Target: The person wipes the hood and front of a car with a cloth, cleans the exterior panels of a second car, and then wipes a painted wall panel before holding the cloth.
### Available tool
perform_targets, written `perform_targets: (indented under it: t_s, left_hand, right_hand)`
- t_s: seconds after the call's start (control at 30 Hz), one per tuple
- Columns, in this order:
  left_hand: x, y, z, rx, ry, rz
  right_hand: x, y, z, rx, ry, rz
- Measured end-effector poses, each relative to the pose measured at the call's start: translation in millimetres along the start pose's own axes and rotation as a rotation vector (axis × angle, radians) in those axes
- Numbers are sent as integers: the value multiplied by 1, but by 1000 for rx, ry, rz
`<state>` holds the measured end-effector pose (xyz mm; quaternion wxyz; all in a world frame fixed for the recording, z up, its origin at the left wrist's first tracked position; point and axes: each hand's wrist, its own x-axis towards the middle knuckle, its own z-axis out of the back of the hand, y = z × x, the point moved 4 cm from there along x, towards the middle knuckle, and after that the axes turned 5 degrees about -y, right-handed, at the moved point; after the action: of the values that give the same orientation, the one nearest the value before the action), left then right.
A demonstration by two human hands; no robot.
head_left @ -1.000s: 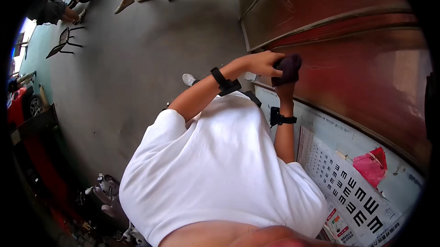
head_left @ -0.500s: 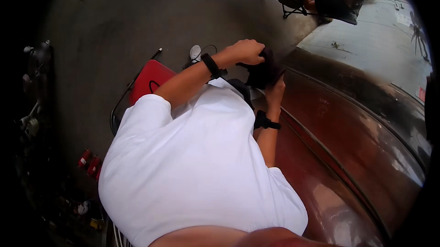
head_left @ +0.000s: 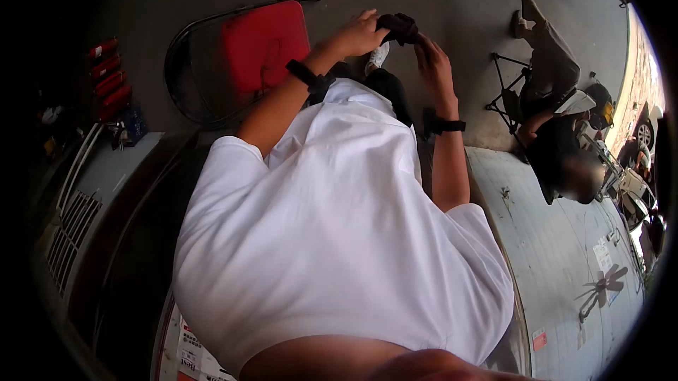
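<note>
A dark, bunched cloth (head_left: 400, 28) is held out in front of my body, between my two hands. My left hand (head_left: 361, 33) is closed around its left end. My right hand (head_left: 436, 70) has its fingertips at the lower right edge of the cloth, seemingly pinching it, though the thumb side is partly hidden. Both wrists wear black bands. Below the cloth a white shoe (head_left: 378, 57) and a dark trouser leg show.
Left of my arm stands a red chair (head_left: 265, 45) with a dark frame. Several red objects (head_left: 107, 77) line the far left. A pale flat panel (head_left: 558, 240) fills the right side. Beyond it a person (head_left: 558, 148) sits on a folding chair, holding something pale.
My body and view have turned left, so the chair and the seated person shift clockwise around me. The cloth, looser before, is more bunched and farther from my torso.
</note>
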<state>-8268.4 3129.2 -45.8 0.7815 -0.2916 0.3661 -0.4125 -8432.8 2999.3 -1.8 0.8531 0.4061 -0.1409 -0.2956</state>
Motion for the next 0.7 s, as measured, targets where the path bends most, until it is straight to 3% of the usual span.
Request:
perform_targets:
  t_s: [0.07,0.13,0.17,0.23,0.27,0.3,0.37,0.4,0.5,0.57,0.63,0.67,0.7]
  left_hand:
    - [-15,11,20,22,-149,16]
    - [-34,17,40,70,-439,-89]
    - [-37,24,44,74,-452,-71]
    - [-46,41,56,-287,-668,61]
    - [-53,43,63,-65,-698,-13]
    - [-54,32,76,-65,-722,0]
    - [-68,12,101,-516,-760,213]
    - [-68,14,110,-515,-786,226]
    - [-62,14,138,-577,-808,163]
    - [-48,-1,162,-540,-541,216]
    - [-30,-7,181,-537,-564,136]
    - [-18,-9,194,-503,-591,58]
    - [-7,-12,206,-465,-611,-16]
  right_hand:
    - [31,10,-15,-40,190,140]
    - [57,23,-28,-2,237,233]
    - [67,31,-35,20,270,300]
    - [86,43,-53,24,295,396]
    - [96,52,-61,22,300,494]
    - [105,60,-68,26,317,516]
    - [114,72,-89,137,449,502]
    - [122,77,-102,185,488,490]
    - [146,83,-131,216,717,445]
    - [166,84,-149,216,826,433]
    - [194,102,-149,157,907,616]
    - [213,86,-161,-71,993,531]
    - [235,93,-161,-83,993,558]
